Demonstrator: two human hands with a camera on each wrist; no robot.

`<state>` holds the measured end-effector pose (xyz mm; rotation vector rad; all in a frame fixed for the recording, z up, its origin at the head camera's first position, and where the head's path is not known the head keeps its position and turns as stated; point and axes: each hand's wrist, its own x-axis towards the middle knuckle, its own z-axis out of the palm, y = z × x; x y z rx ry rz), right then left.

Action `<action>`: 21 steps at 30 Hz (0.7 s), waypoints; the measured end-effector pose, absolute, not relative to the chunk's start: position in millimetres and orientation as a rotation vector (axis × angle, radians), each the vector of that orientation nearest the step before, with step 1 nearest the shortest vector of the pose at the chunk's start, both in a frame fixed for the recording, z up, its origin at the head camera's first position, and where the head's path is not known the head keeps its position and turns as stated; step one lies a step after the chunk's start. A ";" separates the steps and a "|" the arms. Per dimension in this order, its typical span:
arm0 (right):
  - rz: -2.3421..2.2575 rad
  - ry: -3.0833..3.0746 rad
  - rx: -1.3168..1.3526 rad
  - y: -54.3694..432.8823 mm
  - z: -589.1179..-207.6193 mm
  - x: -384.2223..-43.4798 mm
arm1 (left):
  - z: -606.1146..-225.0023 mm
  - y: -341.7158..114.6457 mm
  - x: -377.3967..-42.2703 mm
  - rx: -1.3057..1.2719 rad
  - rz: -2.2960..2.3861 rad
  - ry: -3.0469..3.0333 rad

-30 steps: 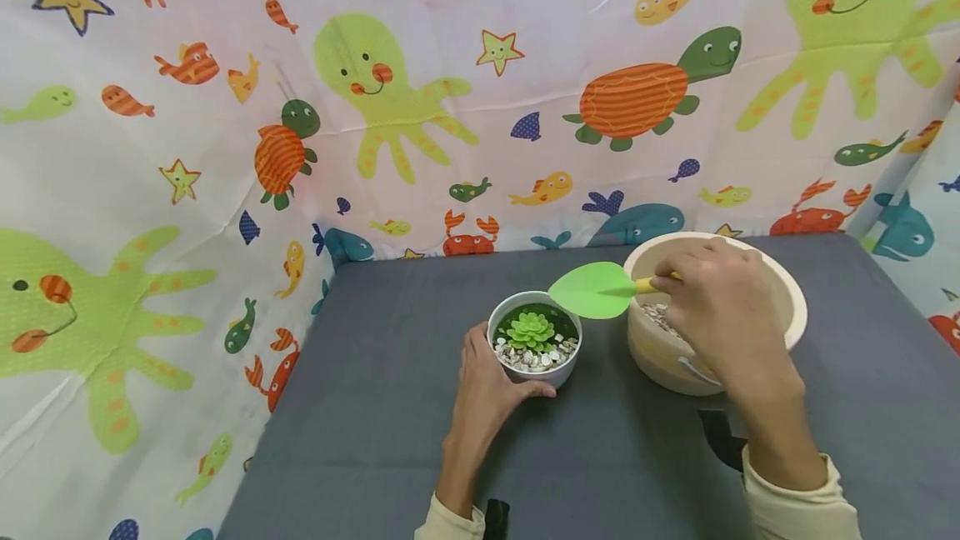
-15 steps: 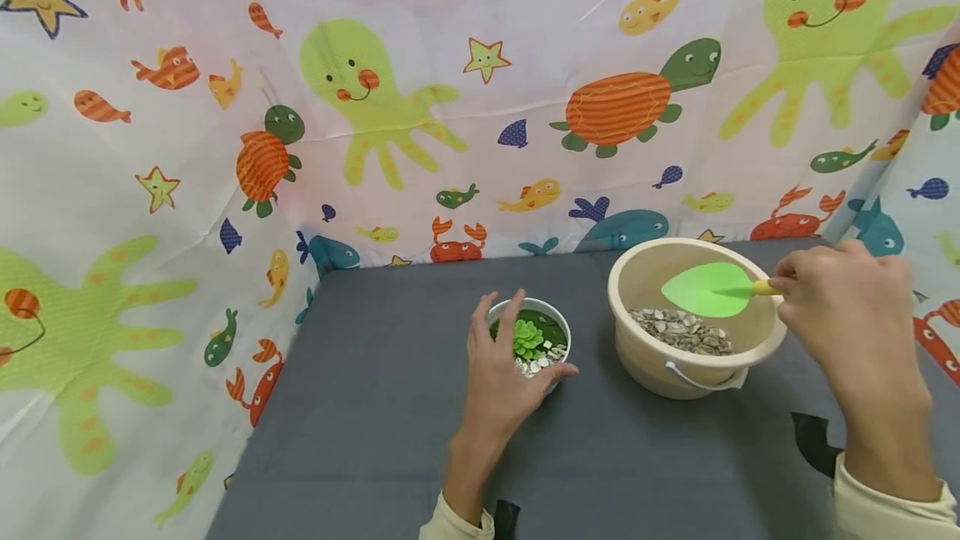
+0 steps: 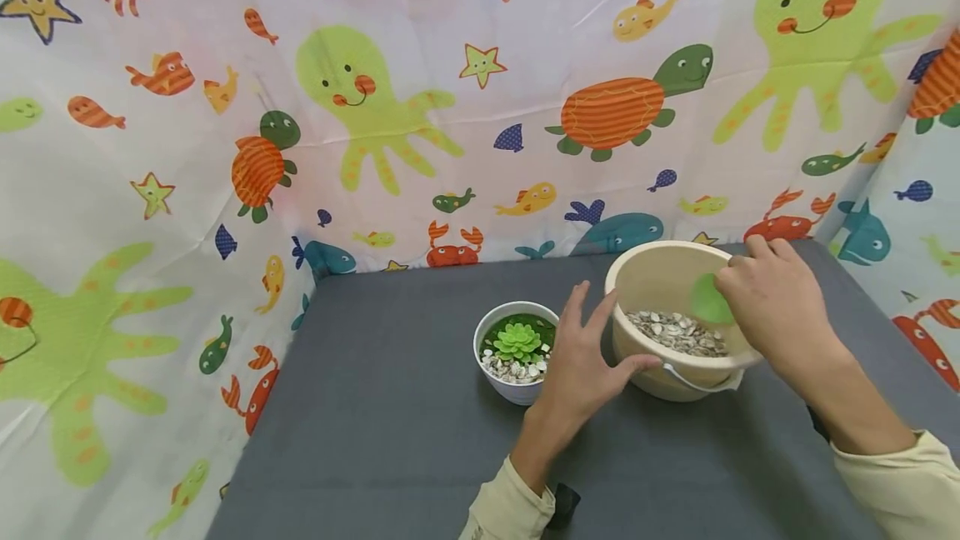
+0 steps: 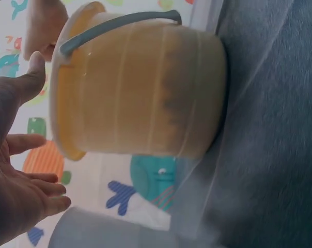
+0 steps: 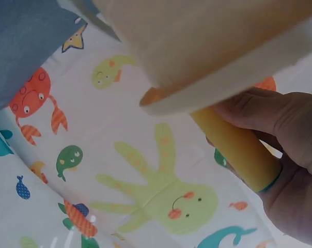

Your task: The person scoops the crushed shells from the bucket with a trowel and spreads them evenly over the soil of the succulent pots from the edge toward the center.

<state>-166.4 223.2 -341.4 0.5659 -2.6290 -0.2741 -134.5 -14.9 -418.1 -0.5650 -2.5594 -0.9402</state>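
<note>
My right hand grips a small trowel by its yellow handle. The trowel's green blade points down inside the cream bucket, above a layer of small pale stones. My left hand is held with fingers spread and thumb out, near the bucket's left side. In the left wrist view, no object lies between its fingers. Just left of that hand stands a white pot with a green succulent and pale pebbles; the hand hides its right edge.
The bucket's handle hangs down at its front. Everything stands on a dark grey tabletop. A white curtain printed with sea animals rises behind and at both sides.
My left hand has left the pot and moved right to the bucket. The trowel in my right hand has gone from near the pot to over the bucket, then down inside it.
</note>
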 end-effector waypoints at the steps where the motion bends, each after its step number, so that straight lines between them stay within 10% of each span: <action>1: -0.289 -2.628 0.581 221.3 -344.2 -167.5 | -418.7 -12.4 -134.7 -0.567 -0.959 -2.584; 21: -0.180 -2.861 0.488 218.8 -365.2 -182.3 | -416.8 -3.8 -136.3 -0.584 -1.107 -2.610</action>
